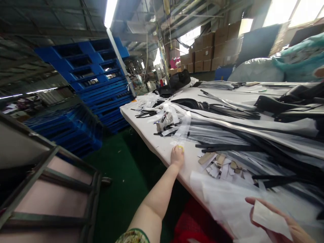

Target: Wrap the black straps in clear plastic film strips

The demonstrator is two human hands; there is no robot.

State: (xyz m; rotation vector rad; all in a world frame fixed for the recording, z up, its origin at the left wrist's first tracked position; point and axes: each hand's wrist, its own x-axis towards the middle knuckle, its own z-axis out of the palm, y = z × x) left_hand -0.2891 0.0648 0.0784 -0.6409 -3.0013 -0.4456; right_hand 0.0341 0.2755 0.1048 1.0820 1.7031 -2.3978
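My left hand [177, 156] reaches out over the near edge of the white table [141, 125] and closes on a small yellow object [180, 147], beside a clear plastic strip [182, 130]. At the bottom right my right hand [278, 222] holds a white piece of paper [270, 219] between thumb and fingers, above a sheet of clear plastic [222, 199]. Long black straps [227, 146] and grey strips lie across the table past both hands. A heap of small paper scraps [220, 165] sits between my hands.
Blue plastic pallets [96, 77] are stacked at the left beyond the green floor [121, 168]. A metal frame cart [50, 189] stands at the lower left. Something red [192, 226] sits under the table edge. Cardboard boxes [215, 44] and large bags fill the back.
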